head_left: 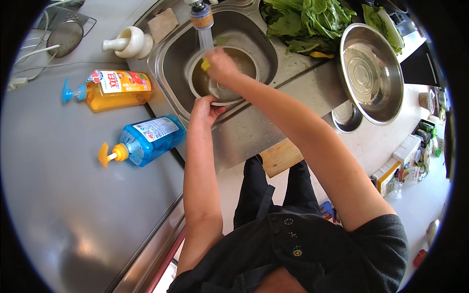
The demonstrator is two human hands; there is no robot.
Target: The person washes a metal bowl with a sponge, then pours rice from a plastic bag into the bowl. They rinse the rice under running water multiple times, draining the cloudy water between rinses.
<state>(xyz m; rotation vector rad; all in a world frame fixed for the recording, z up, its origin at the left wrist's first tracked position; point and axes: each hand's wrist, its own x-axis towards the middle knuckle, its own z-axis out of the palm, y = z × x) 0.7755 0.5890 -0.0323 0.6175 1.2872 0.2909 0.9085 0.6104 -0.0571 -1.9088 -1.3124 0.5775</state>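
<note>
In the steel sink (176, 62), a round metal basin (253, 62) holds some cloudy water. My left hand (206, 111) grips the basin's near rim, thumb on the inside edge and fingers beneath. Over the basin's far left side, my right hand (221, 67) holds a small yellow piece (205, 65), perhaps a sponge; most of it is hidden by the fingers. Water runs from the faucet (202, 18) just behind that hand, its stream (206, 38) falling at the basin's far rim. A scrap of green leaf (221, 40) lies in the sink beyond the basin.
Orange (119, 91) and blue (154, 139) pump bottles lie left of the sink, near a white mortar (133, 42) with its pestle and a folded cloth (163, 25). Leafy greens (311, 20) and a large steel bowl (372, 73) are at the right. A wooden board (280, 157) juts below the counter.
</note>
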